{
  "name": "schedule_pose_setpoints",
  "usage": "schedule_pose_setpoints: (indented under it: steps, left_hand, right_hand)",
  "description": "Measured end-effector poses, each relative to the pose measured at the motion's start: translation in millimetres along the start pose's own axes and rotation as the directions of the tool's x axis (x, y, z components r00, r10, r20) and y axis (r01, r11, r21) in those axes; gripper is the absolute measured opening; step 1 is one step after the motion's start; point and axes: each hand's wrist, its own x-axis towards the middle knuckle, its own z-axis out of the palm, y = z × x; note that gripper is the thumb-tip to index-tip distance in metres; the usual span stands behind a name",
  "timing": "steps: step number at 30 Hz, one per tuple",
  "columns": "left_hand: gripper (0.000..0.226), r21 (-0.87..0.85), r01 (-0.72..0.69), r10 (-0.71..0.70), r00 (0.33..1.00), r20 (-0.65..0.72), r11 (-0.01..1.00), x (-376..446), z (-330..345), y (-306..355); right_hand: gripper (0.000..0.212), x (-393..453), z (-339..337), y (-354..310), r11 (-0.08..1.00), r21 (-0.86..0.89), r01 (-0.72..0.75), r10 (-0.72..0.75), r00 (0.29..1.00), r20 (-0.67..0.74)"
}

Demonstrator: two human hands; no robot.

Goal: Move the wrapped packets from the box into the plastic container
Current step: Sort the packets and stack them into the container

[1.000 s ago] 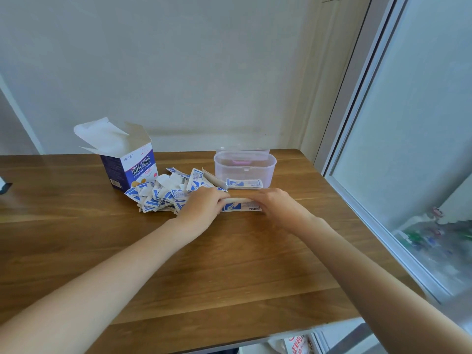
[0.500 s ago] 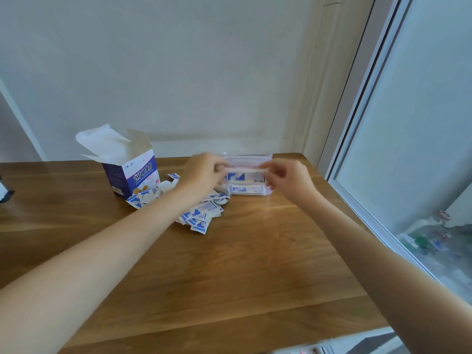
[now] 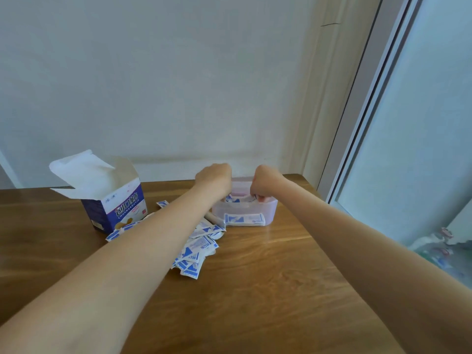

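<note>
Both hands — left hand (image 3: 214, 178), right hand (image 3: 265, 180) — pinch packets (image 3: 238, 199) inside the plastic container (image 3: 268, 210); lower them flat before your fingers part.

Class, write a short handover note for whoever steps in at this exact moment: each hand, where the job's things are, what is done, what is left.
Left hand: over the plastic container, fingers reaching inside; its grip is hidden.
Right hand: fingers curled, lowering packets into the container.
Box: open, standing on the table's left side.
Done: some wrapped packets are in the container.
Left: the loose pile between box and container, and one packet lying against the container's front.
</note>
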Motion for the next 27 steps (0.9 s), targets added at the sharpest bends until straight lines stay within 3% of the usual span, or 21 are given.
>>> schedule_pose_setpoints:
  steps: [3,14,18,27]
  left_hand:
    - [0.026,0.113,-0.055,0.046,0.996,0.073,0.992,6,4,8]
    - [0.031,0.376,-0.2,0.064,0.937,0.342,0.905,8,-2,28]
    - [0.036,0.349,-0.225,0.071,0.913,0.402,0.91,5,-2,34]
    - [0.037,0.223,-0.09,-0.016,0.901,0.434,0.971,11,6,32]
  right_hand:
    - [0.03,1,5,-2,0.998,-0.063,-0.001,0.006,0.996,0.086]
    - [0.03,6,10,-3,0.981,-0.196,-0.006,0.033,0.99,0.138]
    - [0.027,7,10,-5,0.962,-0.272,0.004,0.037,0.989,0.142]
    - [0.037,5,8,-12,0.933,-0.358,0.027,0.054,0.975,0.215]
